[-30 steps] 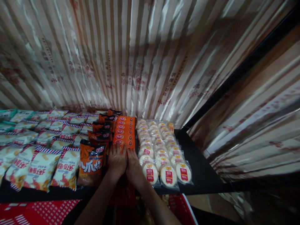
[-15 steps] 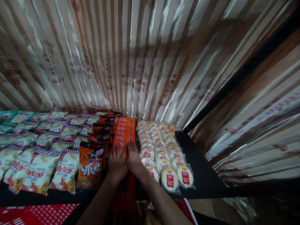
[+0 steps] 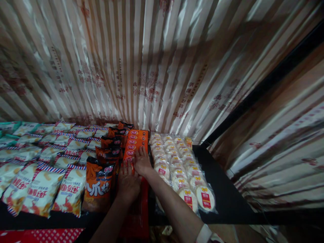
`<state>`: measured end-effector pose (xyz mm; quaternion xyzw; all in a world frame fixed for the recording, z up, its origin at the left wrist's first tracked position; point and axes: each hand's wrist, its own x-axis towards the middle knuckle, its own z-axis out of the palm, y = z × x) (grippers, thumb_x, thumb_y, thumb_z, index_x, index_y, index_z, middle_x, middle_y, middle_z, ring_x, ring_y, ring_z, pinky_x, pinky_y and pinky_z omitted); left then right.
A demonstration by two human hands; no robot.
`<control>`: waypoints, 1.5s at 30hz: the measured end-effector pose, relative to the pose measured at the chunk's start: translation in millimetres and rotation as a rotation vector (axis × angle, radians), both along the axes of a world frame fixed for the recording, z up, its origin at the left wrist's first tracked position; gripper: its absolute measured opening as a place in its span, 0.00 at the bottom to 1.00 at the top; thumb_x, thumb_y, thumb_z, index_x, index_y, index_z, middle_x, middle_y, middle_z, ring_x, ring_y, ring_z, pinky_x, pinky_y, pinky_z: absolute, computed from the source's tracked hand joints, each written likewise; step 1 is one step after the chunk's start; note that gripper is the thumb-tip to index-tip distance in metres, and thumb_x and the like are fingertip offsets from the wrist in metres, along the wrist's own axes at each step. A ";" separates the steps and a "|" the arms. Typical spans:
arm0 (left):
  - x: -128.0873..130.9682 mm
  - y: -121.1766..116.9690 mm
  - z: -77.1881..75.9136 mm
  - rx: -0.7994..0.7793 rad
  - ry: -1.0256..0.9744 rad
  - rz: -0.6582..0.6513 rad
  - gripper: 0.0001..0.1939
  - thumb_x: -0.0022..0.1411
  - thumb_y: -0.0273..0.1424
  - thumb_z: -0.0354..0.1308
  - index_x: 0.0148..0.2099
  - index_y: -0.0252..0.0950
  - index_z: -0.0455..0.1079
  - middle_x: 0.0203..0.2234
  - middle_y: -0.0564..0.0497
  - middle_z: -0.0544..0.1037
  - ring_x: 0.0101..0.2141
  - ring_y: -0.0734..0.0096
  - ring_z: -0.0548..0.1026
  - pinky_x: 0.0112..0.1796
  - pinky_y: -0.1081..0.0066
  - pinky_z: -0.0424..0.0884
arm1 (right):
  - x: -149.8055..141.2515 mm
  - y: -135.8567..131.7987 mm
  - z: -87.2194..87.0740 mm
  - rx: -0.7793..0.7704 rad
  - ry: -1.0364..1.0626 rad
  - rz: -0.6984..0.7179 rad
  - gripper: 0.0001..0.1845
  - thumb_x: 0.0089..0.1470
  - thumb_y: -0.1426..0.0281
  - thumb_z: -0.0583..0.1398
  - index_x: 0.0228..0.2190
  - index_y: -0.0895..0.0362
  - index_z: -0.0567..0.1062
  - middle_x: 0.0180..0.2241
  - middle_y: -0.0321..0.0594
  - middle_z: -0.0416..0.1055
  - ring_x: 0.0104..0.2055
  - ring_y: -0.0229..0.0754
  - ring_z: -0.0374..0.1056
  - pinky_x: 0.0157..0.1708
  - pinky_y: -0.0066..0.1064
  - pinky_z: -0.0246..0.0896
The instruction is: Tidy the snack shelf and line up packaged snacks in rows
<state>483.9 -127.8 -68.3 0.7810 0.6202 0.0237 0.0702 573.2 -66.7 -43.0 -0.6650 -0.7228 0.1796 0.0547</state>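
Observation:
A row of flat orange snack boxes (image 3: 138, 139) with oval pink logos runs away from me on the black shelf. My left hand (image 3: 128, 182) lies on the near part of this row, its fingers stretched forward. Just to the right and a little farther along, my right hand (image 3: 142, 162) rests on the boxes with fingers extended. The two hands touch or nearly touch, and the boxes under them are hidden. Below my hands a dark red surface (image 3: 140, 212) shows between my forearms. Orange-and-black snack bags (image 3: 99, 185) stand immediately left of the row.
White snack bags (image 3: 42, 190) with striped tops fill the left side in rows. Round pale packaged crackers (image 3: 188, 199) lie in columns at right. Behind hangs a pleated curtain (image 3: 149, 67); a dark pole (image 3: 253, 87) slants at right. A red basket (image 3: 50, 235) sits below the shelf.
My right hand has slid farther forward along the orange boxes. My left hand stays near the closer end. The view has shifted slightly.

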 end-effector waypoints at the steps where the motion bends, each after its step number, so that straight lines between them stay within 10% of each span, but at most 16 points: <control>1: 0.5 -0.4 1.4 -0.008 0.001 0.001 0.25 0.64 0.37 0.46 0.62 0.38 0.59 0.63 0.40 0.53 0.62 0.47 0.49 0.57 0.51 0.50 | -1.0 1.5 2.1 -0.023 0.008 -0.018 0.30 0.62 0.64 0.44 0.62 0.65 0.52 0.65 0.53 0.40 0.67 0.51 0.29 0.62 0.45 0.33; 27: 5.7 -2.0 8.9 0.003 0.005 0.024 0.26 0.63 0.38 0.49 0.61 0.37 0.61 0.62 0.38 0.55 0.62 0.46 0.51 0.57 0.49 0.49 | 2.4 17.3 -0.8 -0.060 0.012 0.006 0.33 0.60 0.59 0.46 0.62 0.57 0.51 0.66 0.48 0.35 0.67 0.52 0.23 0.61 0.48 0.29; 45: 10.8 3.4 7.9 0.064 -0.071 0.018 0.26 0.62 0.36 0.49 0.60 0.31 0.61 0.60 0.37 0.59 0.61 0.49 0.55 0.57 0.53 0.54 | 2.4 26.8 5.8 -0.023 -0.052 0.024 0.29 0.56 0.61 0.50 0.58 0.56 0.60 0.64 0.51 0.48 0.65 0.60 0.38 0.57 0.53 0.44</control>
